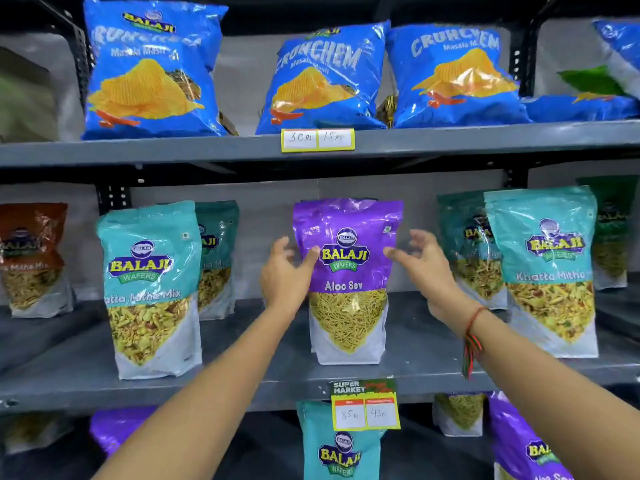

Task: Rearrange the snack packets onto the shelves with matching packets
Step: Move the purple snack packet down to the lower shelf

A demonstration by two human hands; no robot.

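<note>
A purple Aloo Sev packet (348,282) stands upright in the middle of the grey middle shelf (263,379), between teal Khatta Mitha packets, one at the left (150,289) and one at the right (547,271). My left hand (285,275) is at the purple packet's left edge, thumb on its front, fingers spread. My right hand (429,268) hovers by its right edge, fingers apart, thumb tip near the front. On the bottom shelf a teal packet (341,445) stands at centre and a purple packet (523,441) at the right.
Blue Crunchem crisp bags (325,77) fill the top shelf. More teal packets stand behind the front ones, and a brown packet (33,258) is at the far left. Price tags (365,405) hang on the shelf edges. Another purple packet (116,427) lies low left.
</note>
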